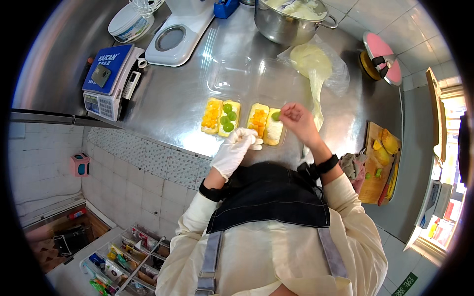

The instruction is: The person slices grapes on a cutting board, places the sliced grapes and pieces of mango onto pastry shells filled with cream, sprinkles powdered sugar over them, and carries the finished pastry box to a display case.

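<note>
My bare right hand [297, 120] pinches a green grape piece [276, 116] at the top of a cream-topped cake slab [274, 129]. Beside it lies a slab with diced mango [258, 120], both in a clear plastic container. My left hand [239, 146], in a white glove, hovers by the near end of that mango slab with fingers curled; whether it holds anything is hidden. Further left, a second clear container [226, 79] holds a slab covered in mango cubes [212, 115] and one bearing several green grape pieces [228, 127].
A steel pot [289, 27] of cream and a filled piping bag [313, 63] stand beyond the containers. Left are a digital scale [107, 74] and a white machine base [174, 44]. Mangoes [387, 142] and a knife [387, 187] lie on a wooden board [370, 188] at right.
</note>
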The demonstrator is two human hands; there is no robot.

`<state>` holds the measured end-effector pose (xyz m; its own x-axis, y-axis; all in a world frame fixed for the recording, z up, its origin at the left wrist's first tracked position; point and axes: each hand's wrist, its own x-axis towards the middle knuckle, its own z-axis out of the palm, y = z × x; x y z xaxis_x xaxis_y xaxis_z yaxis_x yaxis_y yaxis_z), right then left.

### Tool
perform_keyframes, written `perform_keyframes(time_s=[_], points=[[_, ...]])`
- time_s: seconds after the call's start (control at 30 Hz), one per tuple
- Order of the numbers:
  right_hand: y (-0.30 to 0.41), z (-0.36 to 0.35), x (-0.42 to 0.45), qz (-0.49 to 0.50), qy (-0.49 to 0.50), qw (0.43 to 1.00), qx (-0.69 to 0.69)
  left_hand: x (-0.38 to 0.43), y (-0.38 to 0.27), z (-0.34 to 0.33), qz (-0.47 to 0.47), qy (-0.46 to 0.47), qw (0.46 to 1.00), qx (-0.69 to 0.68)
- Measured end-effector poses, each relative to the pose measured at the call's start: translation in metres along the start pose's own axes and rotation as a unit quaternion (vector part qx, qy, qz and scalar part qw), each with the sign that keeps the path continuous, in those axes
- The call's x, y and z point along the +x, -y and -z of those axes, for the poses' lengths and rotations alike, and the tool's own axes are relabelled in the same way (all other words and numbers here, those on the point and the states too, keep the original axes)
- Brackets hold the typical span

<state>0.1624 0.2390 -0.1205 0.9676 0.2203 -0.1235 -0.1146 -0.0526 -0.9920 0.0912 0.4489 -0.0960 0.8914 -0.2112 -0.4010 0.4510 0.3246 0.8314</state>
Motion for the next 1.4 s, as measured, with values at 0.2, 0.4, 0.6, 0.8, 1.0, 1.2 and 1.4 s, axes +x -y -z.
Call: perform_keyframes(time_s=[0.2, 0.4, 0.6, 0.8, 1.0, 1.2, 1.4], points=[[-0.014, 0.028, 0.033, -0.062, 0.039, 0.974, -0.215, -0.011, 0.017, 0.031, -0.006, -0.022, 0.999, -0.041], [-0.008, 0.019, 0.045, -0.064, 0.154, 0.948, -0.27, -0.032, 0.028, 0.043, -0.008, -0.088, 0.995, -0.04], [-0.003, 0.017, 0.044, 0.032, 0.171, 0.908, -0.381, -0.043, 0.031, 0.046, -0.006, -0.124, 0.991, -0.05], [-0.014, 0.012, 0.045, 0.12, 0.167, 0.886, -0.416, -0.044, 0.031, 0.049, -0.013, -0.118, 0.992, -0.048], [0.001, 0.02, 0.035, 0.118, 0.125, 0.899, -0.403, -0.042, 0.026, 0.044, -0.014, -0.105, 0.994, -0.04], [0.022, 0.081, -0.028, 0.183, -0.025, 0.885, -0.427, -0.045, 0.036, 0.05, -0.022, -0.16, 0.987, -0.016], [-0.014, 0.188, -0.153, 0.052, -0.402, 0.799, -0.444, -0.038, 0.037, 0.052, 0.027, -0.147, 0.989, -0.024]])
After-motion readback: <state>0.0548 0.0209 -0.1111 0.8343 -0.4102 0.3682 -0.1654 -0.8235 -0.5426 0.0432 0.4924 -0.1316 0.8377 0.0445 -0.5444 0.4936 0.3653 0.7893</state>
